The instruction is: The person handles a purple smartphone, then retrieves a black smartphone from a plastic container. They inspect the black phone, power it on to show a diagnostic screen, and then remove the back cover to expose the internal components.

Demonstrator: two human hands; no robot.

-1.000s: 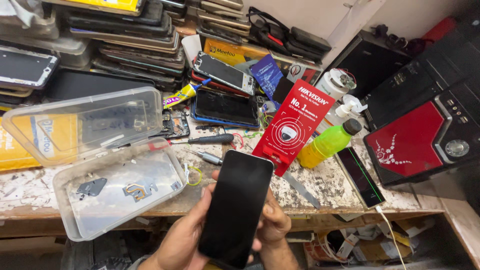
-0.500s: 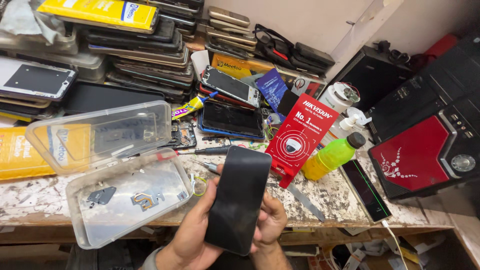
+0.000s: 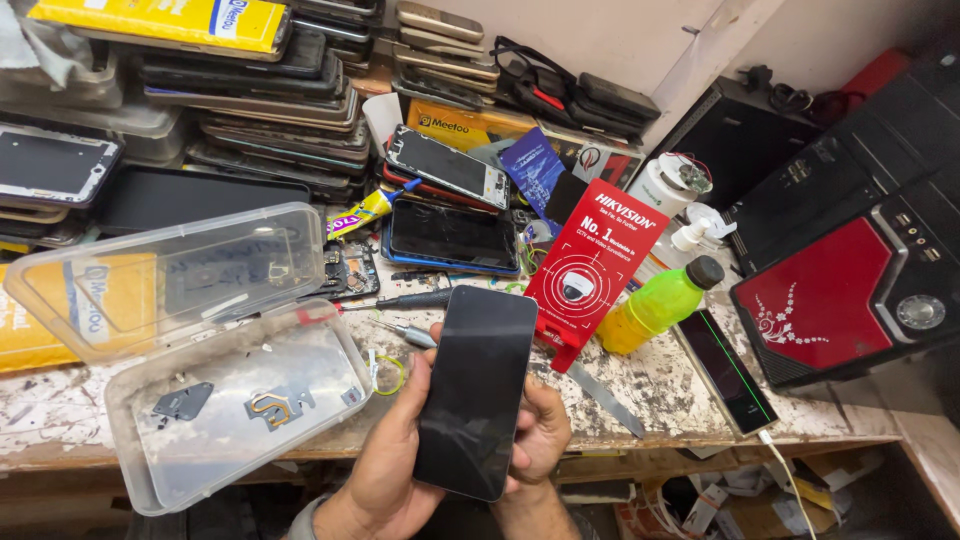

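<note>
Head view shows a slim black phone [image 3: 477,390], glossy and flat with rounded corners, held upright over the front edge of the bench [image 3: 690,385]. Left hand [image 3: 385,465] cups its long side, grip clamped on the phone; right hand [image 3: 542,432] presses the opposite side, fingers closed on it too. Just beside it, at the front left corner, lies a clear plastic box [image 3: 240,400] with its hinged lid [image 3: 165,280] thrown open, holding small dark and metal parts. Nearby stand a red card package [image 3: 590,262] and a green-yellow bottle [image 3: 662,303]. Farther back rise stacked phones [image 3: 270,110].
</note>
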